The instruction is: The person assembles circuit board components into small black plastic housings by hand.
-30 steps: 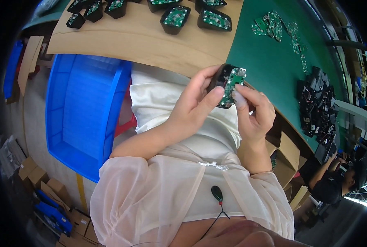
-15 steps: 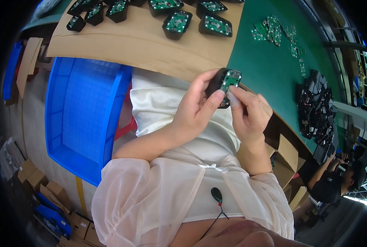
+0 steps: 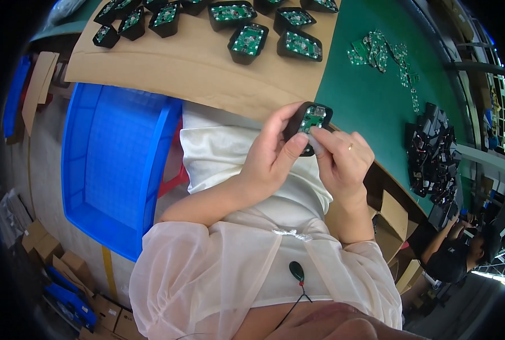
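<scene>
My left hand point(image 3: 268, 154) is wrapped round a small black plastic housing point(image 3: 292, 128), its thumb lying along the near side. A green circuit board point(image 3: 313, 118) sits in the housing's open face, tilted toward me. My right hand point(image 3: 344, 160) is closed, thumb and forefinger together on the lower part of the board; their tips cover that part. Whether anything small is pinched there is hidden. Both hands are above my lap, just off the table's front edge.
Several black housings with green boards point(image 3: 248, 41) stand on a cardboard sheet point(image 3: 196, 68). Loose circuit boards point(image 3: 377, 50) and a heap of black parts point(image 3: 433, 153) lie on the green table point(image 3: 354, 96). A blue bin point(image 3: 114, 164) is at left; another person point(image 3: 453, 255) works at far right.
The housing has shifted slightly down and left in the view. My right fingers have slid a little lower on the board. My left hand's grip is the same.
</scene>
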A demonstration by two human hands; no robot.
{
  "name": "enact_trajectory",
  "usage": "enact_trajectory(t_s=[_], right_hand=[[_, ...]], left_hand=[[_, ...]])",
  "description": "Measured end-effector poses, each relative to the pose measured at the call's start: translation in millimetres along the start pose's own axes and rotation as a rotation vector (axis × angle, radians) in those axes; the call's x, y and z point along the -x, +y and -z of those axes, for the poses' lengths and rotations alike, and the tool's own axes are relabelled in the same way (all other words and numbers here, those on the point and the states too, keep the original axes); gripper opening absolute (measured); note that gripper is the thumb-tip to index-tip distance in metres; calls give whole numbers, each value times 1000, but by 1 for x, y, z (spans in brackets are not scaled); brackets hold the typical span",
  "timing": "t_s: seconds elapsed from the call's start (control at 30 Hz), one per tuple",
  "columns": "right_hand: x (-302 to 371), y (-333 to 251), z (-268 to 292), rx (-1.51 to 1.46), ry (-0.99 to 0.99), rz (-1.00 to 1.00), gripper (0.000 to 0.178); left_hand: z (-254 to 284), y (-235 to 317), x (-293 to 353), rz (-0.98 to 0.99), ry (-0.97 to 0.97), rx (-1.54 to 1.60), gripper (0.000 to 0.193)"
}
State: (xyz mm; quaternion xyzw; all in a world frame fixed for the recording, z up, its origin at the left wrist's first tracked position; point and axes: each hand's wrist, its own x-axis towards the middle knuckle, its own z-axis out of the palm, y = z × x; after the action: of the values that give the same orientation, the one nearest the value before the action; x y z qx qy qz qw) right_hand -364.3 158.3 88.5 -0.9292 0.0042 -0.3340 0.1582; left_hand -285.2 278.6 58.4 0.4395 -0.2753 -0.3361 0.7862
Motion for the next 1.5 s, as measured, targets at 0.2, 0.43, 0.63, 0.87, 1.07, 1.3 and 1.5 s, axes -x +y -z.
enact_trajectory(t_s=[0.2,0.43,0.63,0.87,1.07,1.3,1.5], right_hand=[[-4,0,-8,-6,-64,32,26],[-5,-18,-29,-803,-40,-585,55],[-26,-25,-41,-779,-115,-487,54],[-52,-24,-47,-1157,-232,-574,70],[-33,8,-21,-967,-104,-632,54],[-24,37,6,-943,-5,-876,33],[2,103,59,49,381,-725,17]], left_hand=[[6,0,0,46,119,75,34],[15,17,-8,31,187,121,30],[28,26,-8,-42,240,-21,29],[69,55,-23,-185,321,-136,29],[265,126,-96,-551,973,-916,30],[458,159,-133,192,951,-1276,50],[455,167,-140,115,1025,-1247,68]])
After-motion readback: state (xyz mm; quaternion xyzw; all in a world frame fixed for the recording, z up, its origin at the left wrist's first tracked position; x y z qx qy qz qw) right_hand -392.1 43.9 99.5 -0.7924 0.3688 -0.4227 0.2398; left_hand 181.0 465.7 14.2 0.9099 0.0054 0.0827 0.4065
